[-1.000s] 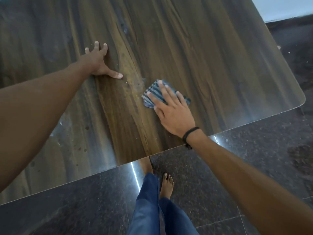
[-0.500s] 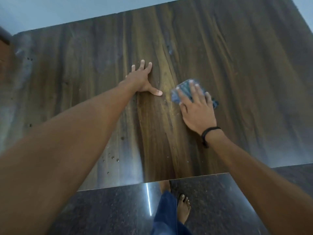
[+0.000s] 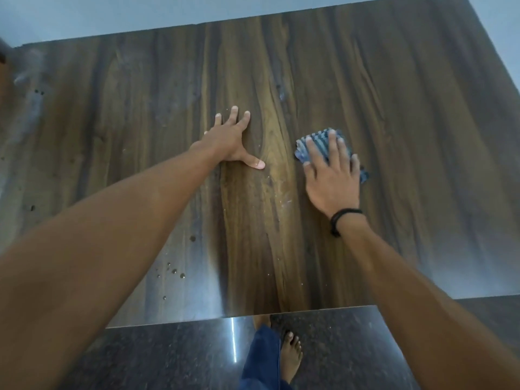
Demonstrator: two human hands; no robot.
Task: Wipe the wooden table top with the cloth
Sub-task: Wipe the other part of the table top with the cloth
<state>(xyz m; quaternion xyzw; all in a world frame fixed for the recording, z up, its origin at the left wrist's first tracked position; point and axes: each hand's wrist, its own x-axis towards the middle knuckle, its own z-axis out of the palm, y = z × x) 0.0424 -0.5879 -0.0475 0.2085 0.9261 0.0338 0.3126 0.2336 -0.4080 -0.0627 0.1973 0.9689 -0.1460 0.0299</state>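
Your right hand (image 3: 332, 175) lies flat on the folded striped cloth (image 3: 319, 137), fingers straight and spread, pressing it to the counter (image 3: 408, 136) rather than gripping it. Over the last second the cloth has travelled from a position nearer than your left thumb to one level with it. The fingers now point toward the far edge instead of angling left.

Your left hand (image 3: 229, 139) remains planted palm-down, fingers extended and thumb out, just left of the cloth but apart from it. It holds nothing.

Judgement: this is the far-going part of a wiping stroke over the centre strip. Faint pale smears (image 3: 282, 199) lie just near-left of your right hand, and droplets (image 3: 174, 270) sit at the near left. Both areas appear to need further passes, so the task is only partly done.
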